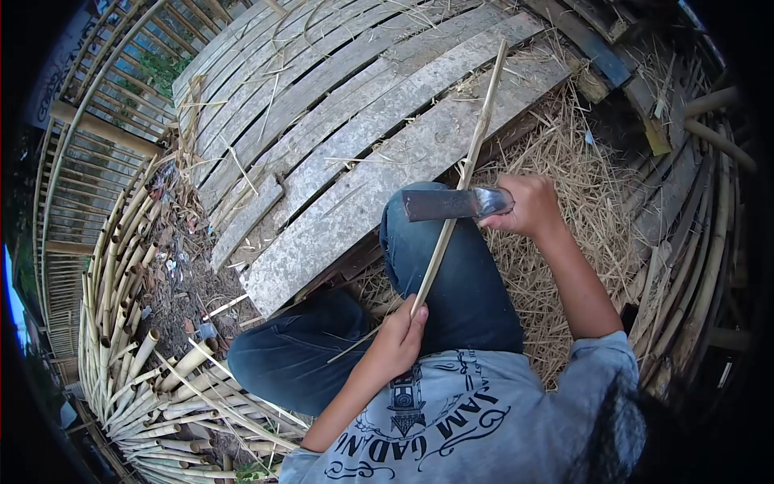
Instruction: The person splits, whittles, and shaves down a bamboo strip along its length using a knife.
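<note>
A long thin bamboo strip [480,133] slants from my lap up over the plank platform. My left hand [401,335] is closed around its lower end, close to my shirt. In my right hand [526,208] is a machete, gripped by a handle that my fingers mostly hide. The machete's broad dark blade [438,205], with a shiny metal collar, points left and lies across the strip above my knee. Whether the edge touches the bamboo I cannot tell. A thin sliver [355,345] sticks out to the left below my left hand.
A weathered plank platform [339,194] with gaps stands in front of me. Straw-like shavings [556,298] cover the ground at right. Cut bamboo poles [173,427] are piled at lower left, and more long pieces [697,274] lie along the right. A bamboo fence [68,202] rises at left.
</note>
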A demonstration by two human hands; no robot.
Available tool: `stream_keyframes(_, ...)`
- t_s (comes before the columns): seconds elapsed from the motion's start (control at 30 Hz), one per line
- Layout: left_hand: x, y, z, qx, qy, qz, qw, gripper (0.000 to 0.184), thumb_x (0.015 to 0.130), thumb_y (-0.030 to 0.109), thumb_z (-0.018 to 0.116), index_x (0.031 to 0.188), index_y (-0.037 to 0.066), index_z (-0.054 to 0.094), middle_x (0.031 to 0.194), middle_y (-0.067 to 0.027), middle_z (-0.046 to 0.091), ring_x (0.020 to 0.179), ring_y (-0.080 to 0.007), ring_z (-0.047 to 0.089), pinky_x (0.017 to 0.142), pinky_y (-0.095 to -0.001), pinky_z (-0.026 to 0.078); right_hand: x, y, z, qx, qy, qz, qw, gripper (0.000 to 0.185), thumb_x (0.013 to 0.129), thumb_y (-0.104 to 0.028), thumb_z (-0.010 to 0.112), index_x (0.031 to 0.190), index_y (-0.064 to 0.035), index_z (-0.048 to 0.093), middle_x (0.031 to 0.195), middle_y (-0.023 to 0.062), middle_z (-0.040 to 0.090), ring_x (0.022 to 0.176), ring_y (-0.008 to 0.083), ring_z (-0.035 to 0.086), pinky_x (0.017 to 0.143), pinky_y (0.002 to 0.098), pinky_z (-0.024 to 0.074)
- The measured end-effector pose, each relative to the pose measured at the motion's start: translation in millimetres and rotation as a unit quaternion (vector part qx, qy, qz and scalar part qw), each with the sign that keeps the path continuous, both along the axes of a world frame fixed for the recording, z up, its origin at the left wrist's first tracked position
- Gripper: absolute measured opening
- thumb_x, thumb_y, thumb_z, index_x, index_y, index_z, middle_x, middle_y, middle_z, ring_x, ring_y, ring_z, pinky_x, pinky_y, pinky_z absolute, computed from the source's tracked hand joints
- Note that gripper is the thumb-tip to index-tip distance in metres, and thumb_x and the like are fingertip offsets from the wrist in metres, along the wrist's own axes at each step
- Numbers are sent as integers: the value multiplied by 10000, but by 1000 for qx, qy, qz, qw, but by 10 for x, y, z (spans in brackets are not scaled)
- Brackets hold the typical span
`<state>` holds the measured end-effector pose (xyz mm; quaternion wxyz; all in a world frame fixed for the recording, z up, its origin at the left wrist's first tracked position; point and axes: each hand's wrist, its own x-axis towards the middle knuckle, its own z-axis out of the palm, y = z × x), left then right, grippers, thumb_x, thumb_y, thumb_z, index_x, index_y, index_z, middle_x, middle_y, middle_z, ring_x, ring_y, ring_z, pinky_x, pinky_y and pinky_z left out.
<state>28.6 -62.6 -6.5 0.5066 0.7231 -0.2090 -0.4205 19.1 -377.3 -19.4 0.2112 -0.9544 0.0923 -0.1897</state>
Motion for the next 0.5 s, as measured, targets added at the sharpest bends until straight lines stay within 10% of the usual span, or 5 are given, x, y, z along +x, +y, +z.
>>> stream_keyframes(0.43, -43, 25, 112, 12, 35, 28, 999, 218, 1048, 202, 411, 938, 28, 484, 678, -13, 453, 572, -85, 424, 524, -272, 374, 160, -827, 25, -114, 37, 15, 993, 797, 707, -853, 527, 676, -60, 592, 625, 127, 622, 635, 341, 652, 578, 438, 495)
stream_keyframes(0.5, -113, 99, 96, 19, 50, 38, 998, 206, 1046, 192, 413, 952, 25, 488, 682, -13, 448, 576, -85, 421, 530, -271, 377, 143, -915, 23, -12, 118, -260, 958, 760, 789, -780, 522, 771, -32, 658, 687, 174, 649, 726, 383, 657, 669, 464, 498)
